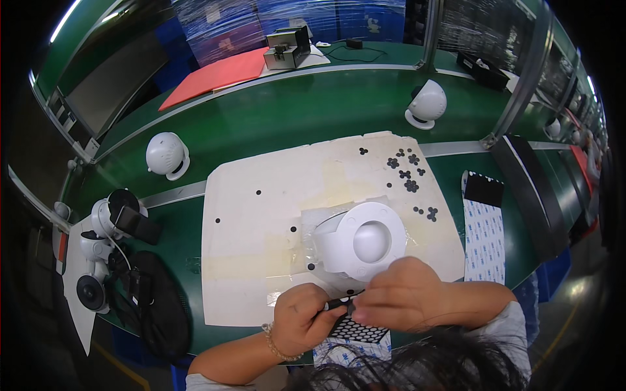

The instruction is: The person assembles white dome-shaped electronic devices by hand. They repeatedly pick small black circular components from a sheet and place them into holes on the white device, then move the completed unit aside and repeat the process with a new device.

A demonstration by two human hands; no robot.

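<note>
My left hand [303,320], with a beaded bracelet at the wrist, closes on the dark edge of a sheet of black round adhesive pads [358,332]. Its punched honeycomb part and printed white backing hang below my fingers. My right hand [401,296] is pinched at the same dark edge, fingertips close to my left thumb; a small dark bit shows there, partly hidden. Just beyond my hands, a white rounded housing [336,242] with a ring-shaped base [394,232] facing up lies on a translucent foam sheet [308,228].
The cream cardboard [248,260] carries scattered black dots and several clusters of pads [411,186]. Another pad strip [484,238] lies right, beside a long black block [531,195]. White cameras [166,155] stand on the green belt. A black bag [156,306] and devices sit left.
</note>
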